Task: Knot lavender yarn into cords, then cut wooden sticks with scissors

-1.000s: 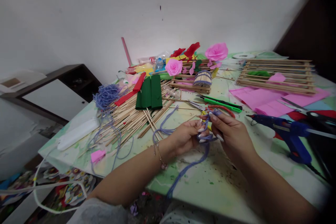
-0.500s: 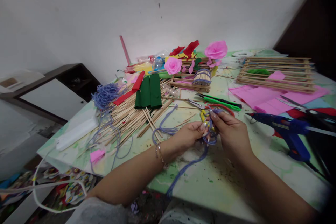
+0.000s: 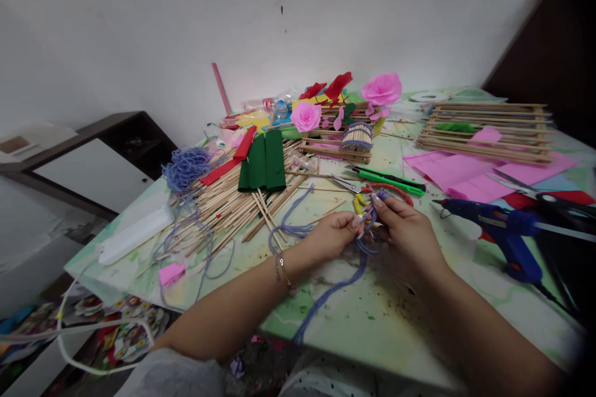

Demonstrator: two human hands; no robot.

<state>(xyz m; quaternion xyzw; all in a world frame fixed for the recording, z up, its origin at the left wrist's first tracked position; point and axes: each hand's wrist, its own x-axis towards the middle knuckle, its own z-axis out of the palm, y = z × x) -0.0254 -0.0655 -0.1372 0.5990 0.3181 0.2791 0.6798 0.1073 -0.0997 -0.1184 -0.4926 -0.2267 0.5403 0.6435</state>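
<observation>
My left hand (image 3: 338, 232) and my right hand (image 3: 404, 223) are close together over the front middle of the table, both pinching blue-purple yarn (image 3: 333, 290). The yarn loops between my fingertips, and a length of it trails down over the table's front edge. Another loop of yarn (image 3: 292, 229) lies left of my left hand. Just behind my fingers are scissors (image 3: 345, 184) with yellow and red handles, partly hidden. A green cutter (image 3: 391, 180) lies behind my right hand.
Thin wooden sticks (image 3: 218, 214), folded green paper (image 3: 266, 161) and a yarn heap (image 3: 186, 169) lie left. Paper flowers (image 3: 306, 116) stand at the back. A stick frame (image 3: 484, 130), pink paper (image 3: 459, 177) and a blue glue gun (image 3: 503, 229) are right.
My fingers have shifted slightly on the yarn, and the loops below them look smaller. My right hand has moved a little to the left.
</observation>
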